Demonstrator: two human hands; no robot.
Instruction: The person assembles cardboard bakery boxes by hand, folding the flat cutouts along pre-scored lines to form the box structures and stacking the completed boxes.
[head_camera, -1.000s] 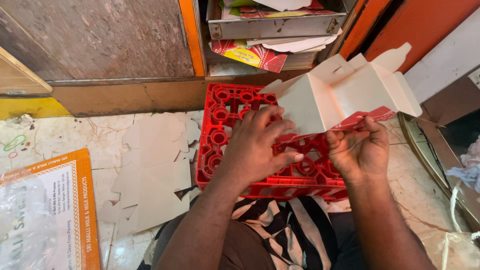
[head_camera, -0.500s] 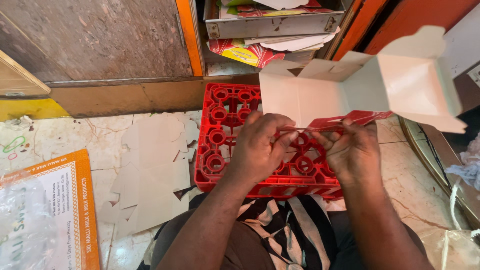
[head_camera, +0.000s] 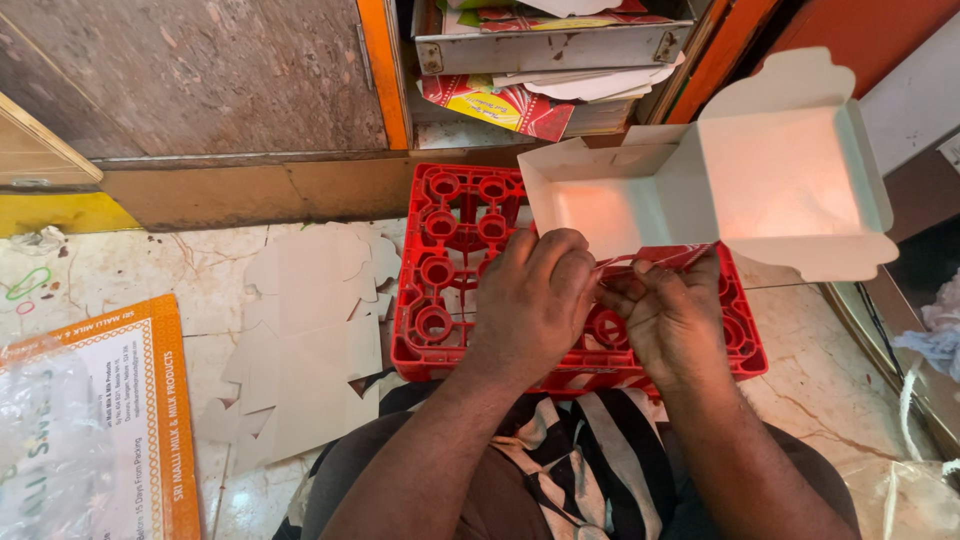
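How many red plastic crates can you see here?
1. The red crate sits on the floor in front of the person, under both hands, the left hand and right hand, which hold a half-folded white cardboard box above it. Others may lie out of view.

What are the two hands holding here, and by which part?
Both the left hand and right hand pinch the near bottom edge of a half-folded white cardboard box, held above the red crate.

Flat cardboard cutouts (head_camera: 300, 340) on floor, orange-edged packet (head_camera: 130, 400), metal tray (head_camera: 550, 45) of papers
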